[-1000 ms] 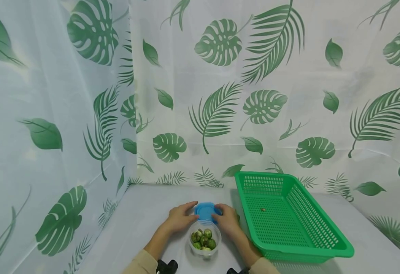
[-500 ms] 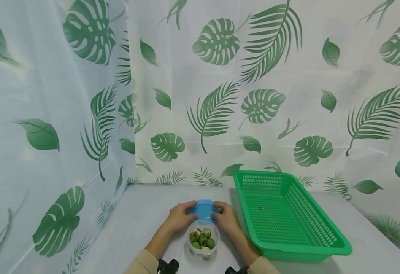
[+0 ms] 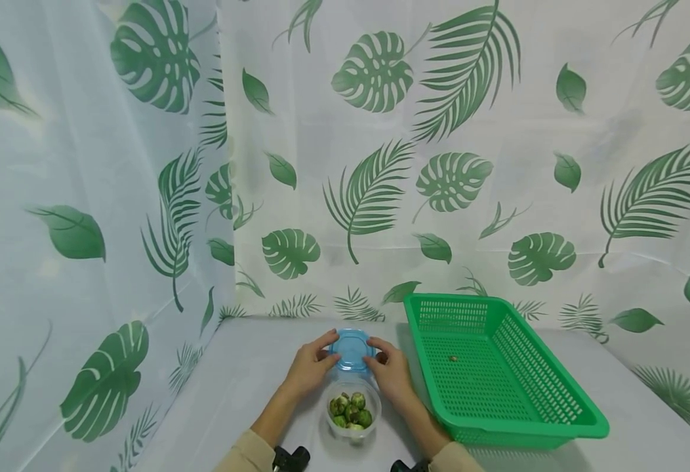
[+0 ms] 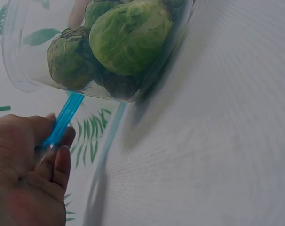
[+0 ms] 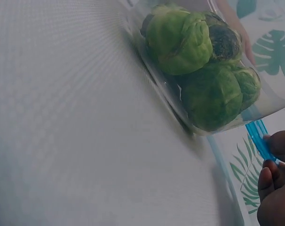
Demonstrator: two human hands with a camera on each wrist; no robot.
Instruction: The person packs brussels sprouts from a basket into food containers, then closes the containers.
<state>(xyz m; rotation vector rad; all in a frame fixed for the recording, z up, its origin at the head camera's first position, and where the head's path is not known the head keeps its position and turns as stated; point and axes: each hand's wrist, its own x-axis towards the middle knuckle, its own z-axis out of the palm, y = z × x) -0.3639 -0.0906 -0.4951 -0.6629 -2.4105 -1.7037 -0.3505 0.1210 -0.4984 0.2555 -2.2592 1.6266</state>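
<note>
Both hands' fingers (image 3: 325, 344) seemingly pinch blue lid (image 3: 351, 345) edges

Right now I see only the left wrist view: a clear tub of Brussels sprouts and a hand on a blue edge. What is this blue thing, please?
Observer: A blue lid, held off the clear container and past its far side.
Operator: Does only one hand hold it?
Observer: No. The left hand and the right hand pinch opposite edges.
Operator: Is something beside the container?
Observer: Yes, a green basket stands to its right, with one small brownish bit inside.
</note>
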